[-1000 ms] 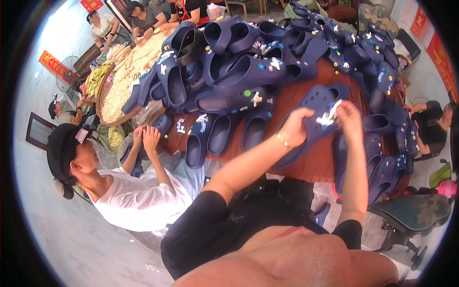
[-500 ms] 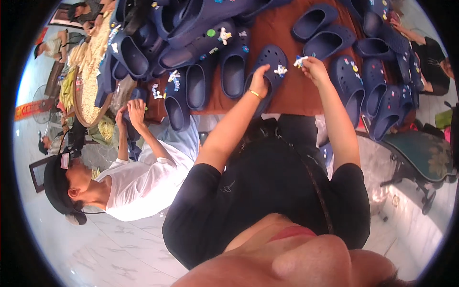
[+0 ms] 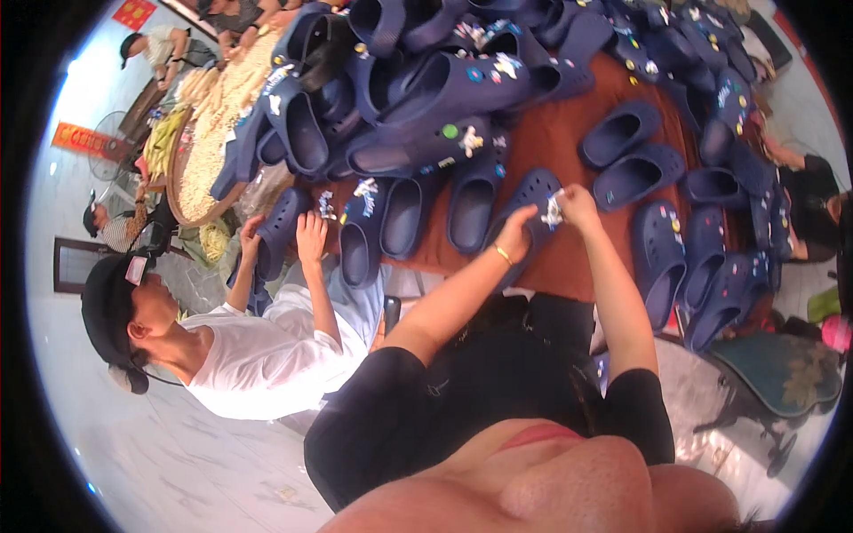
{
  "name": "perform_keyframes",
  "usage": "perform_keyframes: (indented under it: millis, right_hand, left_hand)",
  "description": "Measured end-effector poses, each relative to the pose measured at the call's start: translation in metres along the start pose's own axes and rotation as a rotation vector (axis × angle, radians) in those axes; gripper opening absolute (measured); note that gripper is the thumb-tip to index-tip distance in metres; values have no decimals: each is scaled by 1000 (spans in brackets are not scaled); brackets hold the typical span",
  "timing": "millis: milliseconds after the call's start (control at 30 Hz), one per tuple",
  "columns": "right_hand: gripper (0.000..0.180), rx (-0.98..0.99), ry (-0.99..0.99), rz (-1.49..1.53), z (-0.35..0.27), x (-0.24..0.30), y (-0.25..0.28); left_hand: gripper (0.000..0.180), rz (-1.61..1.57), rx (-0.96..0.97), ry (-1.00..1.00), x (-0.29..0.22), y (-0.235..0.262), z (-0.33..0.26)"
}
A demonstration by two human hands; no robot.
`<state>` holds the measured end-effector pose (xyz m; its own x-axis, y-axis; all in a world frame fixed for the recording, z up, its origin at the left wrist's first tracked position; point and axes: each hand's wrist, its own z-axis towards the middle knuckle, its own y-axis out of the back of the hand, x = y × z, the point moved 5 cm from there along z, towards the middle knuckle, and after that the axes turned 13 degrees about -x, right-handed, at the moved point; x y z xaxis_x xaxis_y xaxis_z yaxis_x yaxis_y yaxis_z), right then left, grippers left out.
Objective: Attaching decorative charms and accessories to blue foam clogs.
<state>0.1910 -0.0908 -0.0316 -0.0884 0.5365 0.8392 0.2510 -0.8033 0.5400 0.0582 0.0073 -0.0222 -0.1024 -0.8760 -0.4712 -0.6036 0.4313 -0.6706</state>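
A navy clog with round holes in its toe is tilted at the table's near edge, its heel toward me. My left hand grips its side, thumb on top. At its toe, my right hand has its fingertips pinched at a small white-and-blue shoe charm. The fingers partly hide the charm, and I cannot tell whether it is pressed into a hole. Another navy clog lies to the left of the one I hold.
Navy clogs are heaped across the brown-covered table. A co-worker in a white shirt at my left handles another clog. Behind them stands a round tray of pale pieces. A green-seated chair is at my right.
My right hand has brought its charm leftward to the clog's toe, where another charm was showing. My view has tilted up, showing more of the heap. The co-worker's clog now shows more fully.
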Motion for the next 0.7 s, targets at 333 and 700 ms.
perform_keyframes:
  millis: [333,700]
  right_hand:
    - [13,-217,411,-391,-58,82,10]
    - [15,-199,441,-87,-48,63,16]
  left_hand:
    - [29,-57,40,20,4,6,-3]
    - [27,-75,45,2,6,11,7]
